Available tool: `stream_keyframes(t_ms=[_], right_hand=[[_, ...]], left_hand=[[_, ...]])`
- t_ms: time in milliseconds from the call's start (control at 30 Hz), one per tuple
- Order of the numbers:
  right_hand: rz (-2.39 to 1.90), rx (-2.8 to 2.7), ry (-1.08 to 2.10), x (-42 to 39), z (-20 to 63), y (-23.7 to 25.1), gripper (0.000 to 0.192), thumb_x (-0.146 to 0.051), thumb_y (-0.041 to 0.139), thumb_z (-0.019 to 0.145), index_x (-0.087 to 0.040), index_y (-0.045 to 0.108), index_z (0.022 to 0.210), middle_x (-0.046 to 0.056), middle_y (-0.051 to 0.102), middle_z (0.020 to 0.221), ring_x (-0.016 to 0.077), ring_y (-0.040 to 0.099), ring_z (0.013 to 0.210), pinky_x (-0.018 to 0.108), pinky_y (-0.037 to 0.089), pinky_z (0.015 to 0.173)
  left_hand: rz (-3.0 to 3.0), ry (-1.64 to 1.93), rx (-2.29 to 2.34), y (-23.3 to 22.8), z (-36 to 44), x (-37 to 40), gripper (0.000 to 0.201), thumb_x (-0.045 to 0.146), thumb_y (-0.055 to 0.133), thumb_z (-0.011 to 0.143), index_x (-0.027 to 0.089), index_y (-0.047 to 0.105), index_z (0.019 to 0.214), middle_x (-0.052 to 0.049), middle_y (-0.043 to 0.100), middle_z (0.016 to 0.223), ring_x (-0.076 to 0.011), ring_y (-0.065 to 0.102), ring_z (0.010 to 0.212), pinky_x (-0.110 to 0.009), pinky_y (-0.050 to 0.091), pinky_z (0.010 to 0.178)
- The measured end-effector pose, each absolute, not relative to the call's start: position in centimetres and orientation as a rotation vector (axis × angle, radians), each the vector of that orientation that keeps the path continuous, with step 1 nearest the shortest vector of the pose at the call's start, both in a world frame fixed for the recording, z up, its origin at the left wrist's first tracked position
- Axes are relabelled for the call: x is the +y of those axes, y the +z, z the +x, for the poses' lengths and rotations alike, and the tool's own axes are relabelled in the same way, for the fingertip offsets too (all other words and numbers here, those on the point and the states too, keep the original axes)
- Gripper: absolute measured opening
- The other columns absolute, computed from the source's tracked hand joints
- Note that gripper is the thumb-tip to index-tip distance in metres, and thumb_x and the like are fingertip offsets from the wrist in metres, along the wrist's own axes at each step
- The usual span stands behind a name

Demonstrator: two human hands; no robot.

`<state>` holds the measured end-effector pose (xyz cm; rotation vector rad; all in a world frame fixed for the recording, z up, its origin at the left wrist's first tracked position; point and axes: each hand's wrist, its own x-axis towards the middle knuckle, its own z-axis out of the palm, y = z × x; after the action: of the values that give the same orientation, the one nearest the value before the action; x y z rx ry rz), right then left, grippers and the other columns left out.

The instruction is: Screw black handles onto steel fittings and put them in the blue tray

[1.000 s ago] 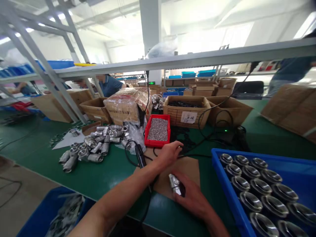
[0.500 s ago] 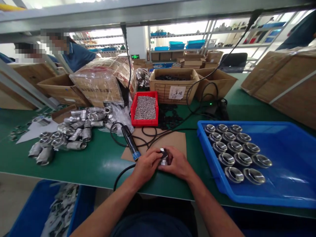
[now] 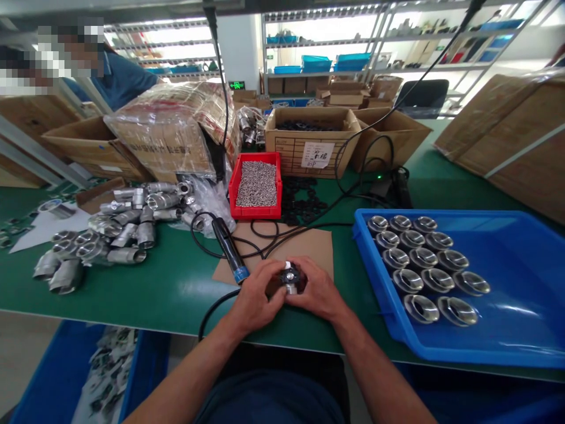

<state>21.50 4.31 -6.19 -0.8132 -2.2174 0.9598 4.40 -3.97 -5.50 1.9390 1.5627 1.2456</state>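
Note:
A small metal fitting point(image 3: 290, 279) with a black ring around it sits between both my hands, over a brown cardboard sheet point(image 3: 309, 246) on the green bench. My left hand point(image 3: 255, 296) grips its left side with the fingers curled. From the right, my right hand point(image 3: 318, 291) closes on it too. A black electric screwdriver point(image 3: 229, 249) with a blue tip lies on the bench just left of my left hand, its cable looping behind.
A blue tray point(image 3: 521, 277) holds several shiny metal cups point(image 3: 421, 262) to the right. Behind my hands stand a red bin of small screws point(image 3: 258, 184), black rings point(image 3: 304, 205), cardboard boxes point(image 3: 309, 144) and a heap of metal fittings point(image 3: 110, 229) on the left. A person point(image 3: 110, 73) sits across the bench.
The view has tilted down from the shelf rail to the bench. My left hand drew back from the red bin and joined my right hand on the fitting, which now shows a black ring.

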Motion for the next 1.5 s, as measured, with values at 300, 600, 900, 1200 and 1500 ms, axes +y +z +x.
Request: stream_keyframes(t_ms=[300,600,900,1200,1500], right_hand=[[-0.795,-2.243,0.930,4.5,21.6,-6.6,0.076,-0.044,0.086,0.063,-0.022,0.053,0.129,0.009,0.062,0.118,0.0255,0.061,0.107,0.039,0.051,0.094],[-0.823,-2.323,0.925,4.7,22.1,-5.7,0.085,-0.054,0.085,0.061,-0.022,0.052,0.133,0.010,0.062,0.124,0.0270,0.062,0.107,0.041,0.052,0.093],[-0.915,-2.133,0.466,11.1,15.4,0.2,0.030,-0.034,0.058,0.093,-0.018,0.064,0.118,0.009,0.067,0.112,0.0224,0.063,0.096,0.037,0.050,0.089],[-0.970,-2.816,-0.121,19.8,3.8,2.4,0.027,-0.028,0.056,0.093,-0.009,0.070,0.107,0.021,0.069,0.114,0.0314,0.056,0.116,0.045,0.038,0.102],[-1.077,-2.880,-0.229,22.4,2.5,2.3,0.031,-0.040,0.055,0.097,-0.013,0.068,0.103,0.010,0.070,0.108,0.0232,0.065,0.104,0.045,0.050,0.093]], left_hand=[[1.778,1.132,1.606,-5.7,4.1,-3.1,0.031,0.016,0.069,0.082,0.021,0.064,0.113,-0.004,0.063,0.101,-0.0167,0.059,0.092,-0.030,0.049,0.084],[1.645,1.126,1.593,-5.4,4.0,-2.9,0.030,0.016,0.072,0.078,0.022,0.067,0.108,-0.001,0.062,0.092,-0.0138,0.058,0.078,-0.026,0.045,0.070],[1.582,1.177,1.553,-5.5,4.3,-2.9,0.030,0.017,0.069,0.077,0.021,0.067,0.107,-0.001,0.058,0.087,-0.0118,0.056,0.069,-0.025,0.046,0.064],[1.559,1.233,1.562,-5.3,4.6,-3.1,0.034,0.014,0.067,0.072,0.020,0.069,0.106,-0.003,0.059,0.091,-0.0126,0.057,0.072,-0.025,0.047,0.067],[1.571,1.251,1.569,-5.2,4.5,-3.2,0.036,0.014,0.069,0.069,0.023,0.070,0.104,-0.002,0.060,0.090,-0.0144,0.057,0.077,-0.025,0.046,0.069]])
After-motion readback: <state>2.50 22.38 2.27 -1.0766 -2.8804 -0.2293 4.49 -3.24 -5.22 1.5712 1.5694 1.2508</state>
